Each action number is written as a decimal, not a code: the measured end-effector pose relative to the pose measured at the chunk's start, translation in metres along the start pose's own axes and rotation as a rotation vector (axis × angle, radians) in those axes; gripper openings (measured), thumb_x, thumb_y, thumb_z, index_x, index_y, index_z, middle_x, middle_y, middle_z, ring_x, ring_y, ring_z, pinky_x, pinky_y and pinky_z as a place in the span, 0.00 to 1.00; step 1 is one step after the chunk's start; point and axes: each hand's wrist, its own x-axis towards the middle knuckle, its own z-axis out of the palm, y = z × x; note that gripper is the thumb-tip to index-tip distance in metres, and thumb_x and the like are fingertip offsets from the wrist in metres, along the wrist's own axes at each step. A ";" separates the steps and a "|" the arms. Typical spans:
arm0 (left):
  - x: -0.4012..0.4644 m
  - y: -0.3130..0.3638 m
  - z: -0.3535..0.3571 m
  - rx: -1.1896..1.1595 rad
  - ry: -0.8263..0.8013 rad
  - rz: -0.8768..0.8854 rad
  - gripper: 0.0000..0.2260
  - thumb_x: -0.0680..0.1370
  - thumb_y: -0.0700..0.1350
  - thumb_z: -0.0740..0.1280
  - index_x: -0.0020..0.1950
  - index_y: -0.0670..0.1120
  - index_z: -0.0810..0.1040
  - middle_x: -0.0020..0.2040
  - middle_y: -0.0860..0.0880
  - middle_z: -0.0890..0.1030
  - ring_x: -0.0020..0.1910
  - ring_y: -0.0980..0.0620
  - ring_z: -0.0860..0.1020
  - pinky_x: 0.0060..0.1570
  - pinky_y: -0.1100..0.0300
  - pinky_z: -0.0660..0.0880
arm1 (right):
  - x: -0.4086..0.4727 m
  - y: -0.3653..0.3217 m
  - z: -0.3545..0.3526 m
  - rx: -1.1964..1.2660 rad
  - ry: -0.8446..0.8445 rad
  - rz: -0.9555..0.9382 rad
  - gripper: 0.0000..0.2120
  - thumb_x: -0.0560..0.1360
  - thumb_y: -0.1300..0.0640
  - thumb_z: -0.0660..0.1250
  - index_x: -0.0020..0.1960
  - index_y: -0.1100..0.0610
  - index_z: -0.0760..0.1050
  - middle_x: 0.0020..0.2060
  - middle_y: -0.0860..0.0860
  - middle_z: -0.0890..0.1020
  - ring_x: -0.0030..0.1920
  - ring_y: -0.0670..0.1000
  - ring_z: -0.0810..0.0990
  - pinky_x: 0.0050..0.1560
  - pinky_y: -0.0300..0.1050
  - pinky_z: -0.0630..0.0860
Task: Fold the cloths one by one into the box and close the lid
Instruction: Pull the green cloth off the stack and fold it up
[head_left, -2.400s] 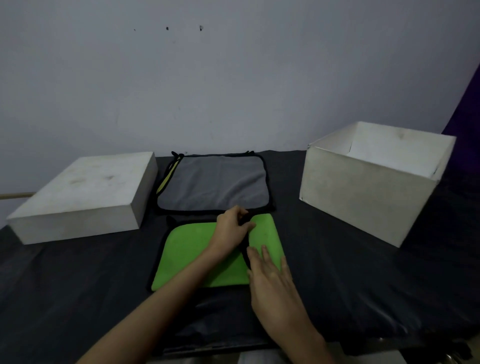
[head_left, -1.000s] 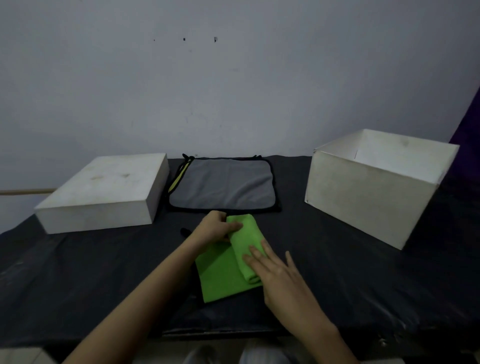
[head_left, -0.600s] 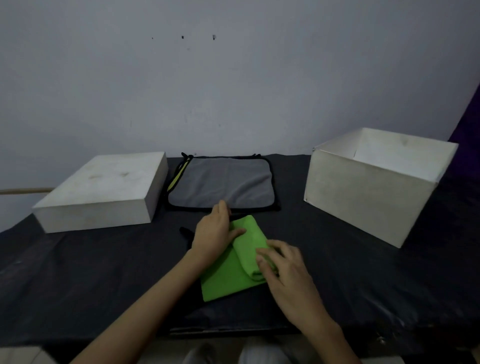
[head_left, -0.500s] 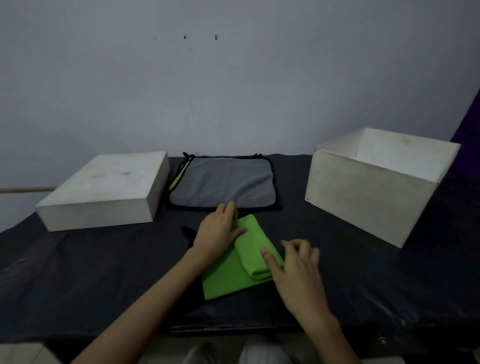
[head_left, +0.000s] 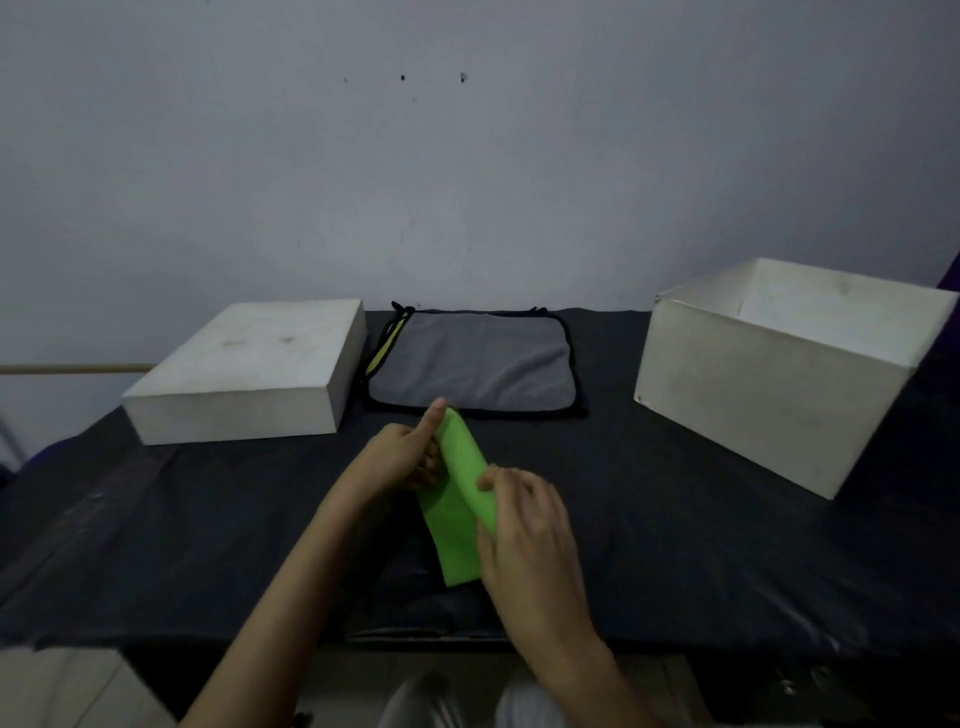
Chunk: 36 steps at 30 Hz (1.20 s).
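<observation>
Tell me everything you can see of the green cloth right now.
The green cloth is bright lime, soft and fleecy-looking, folded into a narrow strip running from the far end near the grey cloth back toward the person. The left hand pinches its far end; the right hand grips its right edge around the middle. A flatter layer hangs down at the near end over the black table cover. It is not yet in the open white box to the right.

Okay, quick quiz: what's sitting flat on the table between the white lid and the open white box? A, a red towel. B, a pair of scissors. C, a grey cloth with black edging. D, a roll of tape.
C: the grey cloth with black trim lies flat between the white lid and the open box, beyond both hands holding the green cloth.
</observation>
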 end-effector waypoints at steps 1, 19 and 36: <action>-0.002 -0.002 -0.002 0.018 0.015 -0.013 0.26 0.75 0.62 0.58 0.31 0.41 0.73 0.29 0.45 0.76 0.29 0.51 0.76 0.30 0.63 0.72 | -0.002 -0.004 0.006 -0.061 -0.028 -0.047 0.31 0.51 0.61 0.81 0.49 0.52 0.72 0.43 0.49 0.84 0.47 0.51 0.84 0.46 0.50 0.82; 0.012 0.007 0.017 -0.063 -0.085 -0.142 0.18 0.79 0.42 0.60 0.64 0.32 0.68 0.37 0.45 0.71 0.31 0.52 0.71 0.16 0.70 0.70 | 0.007 0.017 -0.001 0.073 -0.422 -0.116 0.34 0.77 0.68 0.54 0.76 0.49 0.44 0.77 0.45 0.48 0.77 0.44 0.44 0.76 0.41 0.51; 0.000 -0.005 0.006 0.749 0.127 0.070 0.27 0.76 0.46 0.66 0.66 0.33 0.60 0.67 0.33 0.66 0.66 0.36 0.67 0.64 0.47 0.67 | -0.005 0.004 -0.015 -0.123 -0.758 -0.186 0.33 0.78 0.54 0.52 0.76 0.55 0.37 0.77 0.46 0.40 0.76 0.45 0.35 0.75 0.58 0.39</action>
